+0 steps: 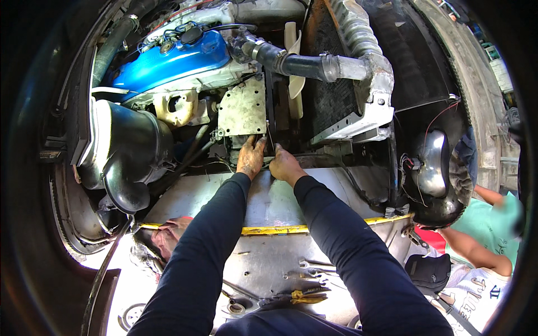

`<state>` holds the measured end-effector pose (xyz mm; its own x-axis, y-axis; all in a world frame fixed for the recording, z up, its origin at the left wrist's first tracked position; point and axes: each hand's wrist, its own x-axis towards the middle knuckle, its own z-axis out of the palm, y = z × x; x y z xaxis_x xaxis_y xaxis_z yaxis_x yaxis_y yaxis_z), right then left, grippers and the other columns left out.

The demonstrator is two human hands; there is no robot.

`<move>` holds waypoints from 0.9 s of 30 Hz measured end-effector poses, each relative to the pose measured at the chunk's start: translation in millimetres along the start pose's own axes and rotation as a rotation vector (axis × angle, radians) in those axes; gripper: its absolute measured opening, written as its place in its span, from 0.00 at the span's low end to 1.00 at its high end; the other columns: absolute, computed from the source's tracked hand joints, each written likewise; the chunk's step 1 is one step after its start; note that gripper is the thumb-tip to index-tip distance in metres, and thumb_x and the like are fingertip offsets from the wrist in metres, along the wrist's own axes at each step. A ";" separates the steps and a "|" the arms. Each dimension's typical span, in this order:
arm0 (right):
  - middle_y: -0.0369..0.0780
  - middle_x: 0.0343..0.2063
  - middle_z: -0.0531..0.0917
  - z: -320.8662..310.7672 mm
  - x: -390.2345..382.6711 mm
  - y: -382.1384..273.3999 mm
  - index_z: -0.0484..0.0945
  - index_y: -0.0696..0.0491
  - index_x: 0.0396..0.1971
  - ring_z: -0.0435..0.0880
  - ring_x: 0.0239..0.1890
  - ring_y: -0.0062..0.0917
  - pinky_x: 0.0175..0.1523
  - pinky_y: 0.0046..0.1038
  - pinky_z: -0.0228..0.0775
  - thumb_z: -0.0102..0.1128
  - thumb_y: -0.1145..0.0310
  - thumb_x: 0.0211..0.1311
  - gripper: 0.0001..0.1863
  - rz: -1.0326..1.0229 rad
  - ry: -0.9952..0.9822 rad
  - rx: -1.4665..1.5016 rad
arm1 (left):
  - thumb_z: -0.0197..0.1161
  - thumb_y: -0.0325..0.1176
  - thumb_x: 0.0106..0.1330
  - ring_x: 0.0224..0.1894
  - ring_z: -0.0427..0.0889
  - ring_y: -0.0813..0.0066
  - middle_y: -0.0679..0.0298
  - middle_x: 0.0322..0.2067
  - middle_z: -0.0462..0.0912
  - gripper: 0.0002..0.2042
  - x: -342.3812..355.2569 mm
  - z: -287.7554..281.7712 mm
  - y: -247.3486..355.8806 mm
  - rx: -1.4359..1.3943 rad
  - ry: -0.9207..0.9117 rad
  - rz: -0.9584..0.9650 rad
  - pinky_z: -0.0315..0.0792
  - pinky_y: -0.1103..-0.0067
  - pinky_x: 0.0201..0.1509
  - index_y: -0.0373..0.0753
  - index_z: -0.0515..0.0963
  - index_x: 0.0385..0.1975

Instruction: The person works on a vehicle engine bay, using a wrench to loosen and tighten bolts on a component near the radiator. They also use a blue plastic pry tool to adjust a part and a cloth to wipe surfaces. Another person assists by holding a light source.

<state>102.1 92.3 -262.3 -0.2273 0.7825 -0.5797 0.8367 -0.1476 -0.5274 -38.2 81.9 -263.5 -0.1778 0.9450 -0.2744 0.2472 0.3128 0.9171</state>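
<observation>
Both my arms, in dark sleeves, reach forward into an engine bay. My left hand (250, 158) is closed just under a pale metal bracket plate (242, 107) with several holes, its fingertips partly hidden below the plate's lower edge. Close beside it, my right hand (284, 166) is closed, thumb up, near a thin upright rod or wire (270, 136). What either hand grips is too small or hidden to make out. Left of the plate lies the engine with its blue valve cover (174, 64). A pale fan blade (295, 73) stands to the right, beyond the hands.
A radiator (335, 78) with a black hose (297, 64) stands at the right. A black air-cleaner housing (123, 140) is at the left. Below my arms, wrenches (316, 266) and yellow-handled pliers (308, 295) lie on a metal panel (269, 252). Two people (482, 274) are at the lower right.
</observation>
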 end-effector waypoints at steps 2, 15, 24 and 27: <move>0.62 0.59 0.77 -2.8 -4.6 -2.6 0.62 0.64 0.70 0.76 0.65 0.50 0.69 0.40 0.68 0.50 0.69 0.62 0.35 0.018 0.000 0.011 | 0.55 0.44 0.74 0.53 0.80 0.44 0.40 0.50 0.82 0.23 0.4 -0.4 -3.0 0.047 -0.005 -0.004 0.71 0.67 0.61 0.28 0.76 0.55; 0.62 0.53 0.81 -6.4 -7.6 -5.0 0.68 0.66 0.64 0.81 0.58 0.52 0.65 0.43 0.72 0.51 0.70 0.61 0.31 -0.078 0.082 0.056 | 0.62 0.41 0.68 0.61 0.78 0.46 0.36 0.60 0.77 0.29 -1.3 -1.2 4.5 0.108 -0.017 -0.007 0.69 0.67 0.67 0.20 0.72 0.59; 0.62 0.47 0.84 2.0 -10.5 -21.3 0.73 0.70 0.57 0.84 0.53 0.52 0.60 0.44 0.76 0.51 0.68 0.63 0.26 0.005 0.150 -0.011 | 0.64 0.40 0.68 0.57 0.81 0.55 0.43 0.56 0.82 0.29 -1.9 -2.9 13.5 -0.075 -0.040 -0.067 0.70 0.70 0.64 0.23 0.71 0.62; 0.62 0.48 0.84 1.8 -8.2 -16.7 0.73 0.70 0.57 0.84 0.53 0.53 0.60 0.44 0.75 0.51 0.68 0.63 0.26 -0.044 0.129 -0.009 | 0.64 0.41 0.68 0.57 0.81 0.55 0.42 0.58 0.81 0.30 -1.9 -2.2 12.5 -0.138 -0.040 -0.082 0.71 0.70 0.63 0.23 0.71 0.62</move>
<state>89.1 87.3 -249.9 -0.1988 0.8595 -0.4710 0.8319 -0.1060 -0.5446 -37.0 83.8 -250.9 -0.1532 0.9209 -0.3584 0.1002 0.3753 0.9215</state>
